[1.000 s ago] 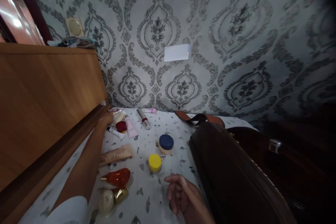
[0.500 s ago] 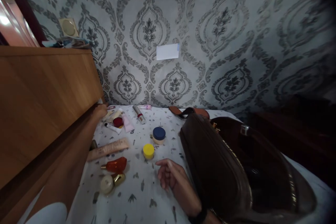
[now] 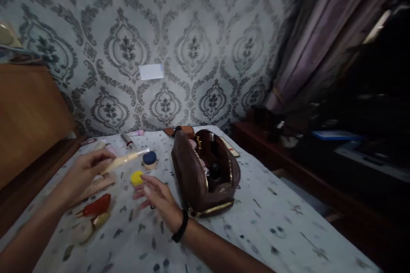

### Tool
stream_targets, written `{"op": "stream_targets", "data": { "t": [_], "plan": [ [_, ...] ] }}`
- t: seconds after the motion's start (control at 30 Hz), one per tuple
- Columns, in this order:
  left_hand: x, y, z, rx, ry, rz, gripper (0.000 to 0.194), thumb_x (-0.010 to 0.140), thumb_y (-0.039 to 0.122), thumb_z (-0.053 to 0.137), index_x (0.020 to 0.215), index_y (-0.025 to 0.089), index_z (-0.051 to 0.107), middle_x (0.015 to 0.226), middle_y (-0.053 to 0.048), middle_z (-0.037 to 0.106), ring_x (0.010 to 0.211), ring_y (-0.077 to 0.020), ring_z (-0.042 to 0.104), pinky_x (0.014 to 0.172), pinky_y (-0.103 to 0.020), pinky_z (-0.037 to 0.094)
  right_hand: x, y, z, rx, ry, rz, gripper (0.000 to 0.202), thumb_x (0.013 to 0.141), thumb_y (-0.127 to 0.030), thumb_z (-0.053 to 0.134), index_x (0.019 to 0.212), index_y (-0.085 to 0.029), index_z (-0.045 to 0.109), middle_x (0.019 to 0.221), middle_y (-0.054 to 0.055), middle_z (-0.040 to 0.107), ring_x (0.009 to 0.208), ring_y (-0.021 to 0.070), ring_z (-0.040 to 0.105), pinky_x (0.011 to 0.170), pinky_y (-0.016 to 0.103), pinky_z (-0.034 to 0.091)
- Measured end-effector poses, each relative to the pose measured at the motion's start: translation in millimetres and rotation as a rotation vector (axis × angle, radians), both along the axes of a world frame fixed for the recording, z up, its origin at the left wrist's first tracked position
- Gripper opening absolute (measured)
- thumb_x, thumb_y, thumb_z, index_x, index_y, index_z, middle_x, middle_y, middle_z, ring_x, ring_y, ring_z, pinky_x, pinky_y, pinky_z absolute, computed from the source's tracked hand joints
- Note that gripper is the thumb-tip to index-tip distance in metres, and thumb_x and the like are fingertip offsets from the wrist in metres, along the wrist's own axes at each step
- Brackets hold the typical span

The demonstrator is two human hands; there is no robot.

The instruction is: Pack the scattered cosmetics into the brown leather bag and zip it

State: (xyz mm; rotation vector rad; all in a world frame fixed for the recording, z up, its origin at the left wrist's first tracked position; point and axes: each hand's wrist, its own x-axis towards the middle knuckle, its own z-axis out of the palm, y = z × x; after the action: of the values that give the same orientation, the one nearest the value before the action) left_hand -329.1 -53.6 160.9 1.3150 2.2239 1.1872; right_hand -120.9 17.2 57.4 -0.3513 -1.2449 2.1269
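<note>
My left hand (image 3: 91,168) is closed on one end of a pale cream tube (image 3: 126,160), holding it raised at a slant with its clear end pointing right. My right hand (image 3: 162,200), with a black band on its wrist, reaches over the cloth with fingers apart and a little blurred. Its fingertips are by a small jar with a yellow lid (image 3: 137,178); I cannot tell whether they touch. Behind that stands a jar with a dark blue lid (image 3: 149,160). Right of my right hand, a brown leather bag (image 3: 188,170) gapes unzipped, with small items inside.
An orange-red bottle (image 3: 98,206), a gold-coloured cap (image 3: 100,220) and a peach tube (image 3: 99,185) lie near my left forearm. A silver tube (image 3: 127,140) rests towards the wall. A wooden cabinet (image 3: 35,115) borders the left; a flat card-like object (image 3: 231,147) lies behind the bag.
My view has swung right. My left hand has come back from the cabinet side with the cream tube in it. My right hand has stayed near the yellow-lidded jar.
</note>
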Motion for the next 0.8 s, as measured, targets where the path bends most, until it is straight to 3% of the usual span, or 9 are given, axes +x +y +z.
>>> {"op": "stream_targets", "data": {
  "t": [0.1,0.2,0.3,0.4,0.47,0.53,0.6,0.7,0.8],
  "plan": [
    [57.5,-3.9,0.5,0.013,-0.071,-0.240,0.038,0.070,0.059,0.063,0.084,0.025,0.069,0.077,-0.003,0.068,0.073,-0.0221,0.062,0.067,-0.032,0.053,17.3,-11.5,26.4,-0.036,0.126,-0.069,0.058,0.072,-0.064,0.075,0.108,-0.019,0.065,0.104,0.008,0.069,0.095,0.0203,0.068,0.079,0.032,0.053],
    [107.4,0.1,3.9,0.060,-0.079,-0.386,0.027,0.080,0.049,0.059,0.088,0.027,0.070,0.085,-0.003,0.070,0.080,-0.0221,0.063,0.070,-0.031,0.052,46.3,-14.9,47.7,-0.099,0.162,-0.246,0.048,0.075,-0.061,0.073,0.095,-0.017,0.067,0.094,0.007,0.071,0.087,0.0195,0.067,0.084,0.034,0.052],
    [152.8,9.6,9.2,0.071,-0.132,-0.560,0.020,0.082,0.042,0.059,0.089,0.026,0.069,0.092,-0.003,0.070,0.086,-0.0212,0.064,0.071,-0.029,0.051,86.6,-12.0,67.9,-0.108,0.203,-0.421,0.043,0.073,-0.055,0.077,0.095,-0.019,0.067,0.094,0.006,0.072,0.093,0.0208,0.066,0.088,0.034,0.051],
    [187.3,29.8,17.4,0.037,-0.160,-0.755,0.019,0.085,0.037,0.058,0.092,0.023,0.069,0.091,-0.003,0.070,0.082,-0.0186,0.064,0.071,-0.027,0.051,134.7,-2.6,90.0,-0.034,0.148,-0.516,0.040,0.074,-0.055,0.075,0.093,-0.021,0.064,0.080,0.004,0.069,0.077,0.0207,0.066,0.069,0.033,0.052],
    [199.8,54.5,24.5,0.039,-0.120,-0.824,0.022,0.089,0.037,0.054,0.097,0.021,0.067,0.092,-0.003,0.070,0.077,-0.0167,0.063,0.070,-0.027,0.051,165.8,11.0,102.7,0.103,0.088,-0.663,0.038,0.078,-0.056,0.070,0.092,-0.022,0.062,0.071,0.001,0.064,0.065,0.0178,0.061,0.058,0.029,0.047],
    [205.0,88.7,30.9,0.083,0.002,-0.796,0.023,0.091,0.035,0.051,0.100,0.019,0.065,0.098,-0.005,0.069,0.077,-0.0159,0.063,0.070,-0.027,0.051,190.4,31.6,109.9,0.323,-0.060,-0.838,0.034,0.080,-0.055,0.067,0.088,-0.022,0.060,0.060,-0.003,0.054,0.051,0.0125,0.047,0.050,0.026,0.037],
    [206.8,128.0,34.2,0.118,0.199,-0.710,0.020,0.090,0.028,0.053,0.104,0.017,0.062,0.100,-0.006,0.069,0.086,-0.0185,0.063,0.077,-0.028,0.051,204.7,56.4,109.6,0.601,-0.290,-0.938,0.036,0.079,-0.055,0.068,0.080,-0.020,0.060,0.059,-0.004,0.051,0.053,0.0120,0.044,0.053,0.026,0.034],
    [211.8,181.8,31.9,-0.009,0.414,-0.516,0.027,0.087,0.025,0.059,0.112,0.016,0.059,0.100,-0.007,0.069,0.095,-0.0222,0.063,0.085,-0.032,0.049,207.3,89.4,97.9,0.871,-0.622,-0.873,0.040,0.076,-0.056,0.069,0.085,-0.018,0.060,0.065,-0.001,0.057,0.062,0.0157,0.052,0.059,0.027,0.036],
    [220.3,215.0,24.1,-0.073,0.433,-0.477,0.023,0.085,0.025,0.062,0.105,0.014,0.063,0.100,-0.009,0.070,0.095,-0.0248,0.065,0.084,-0.033,0.050,200.4,106.8,84.5,0.959,-0.953,-0.782,0.053,0.073,-0.050,0.074,0.111,-0.018,0.058,0.067,-0.001,0.061,0.067,0.0205,0.059,0.057,0.026,0.032]
  ]
}}
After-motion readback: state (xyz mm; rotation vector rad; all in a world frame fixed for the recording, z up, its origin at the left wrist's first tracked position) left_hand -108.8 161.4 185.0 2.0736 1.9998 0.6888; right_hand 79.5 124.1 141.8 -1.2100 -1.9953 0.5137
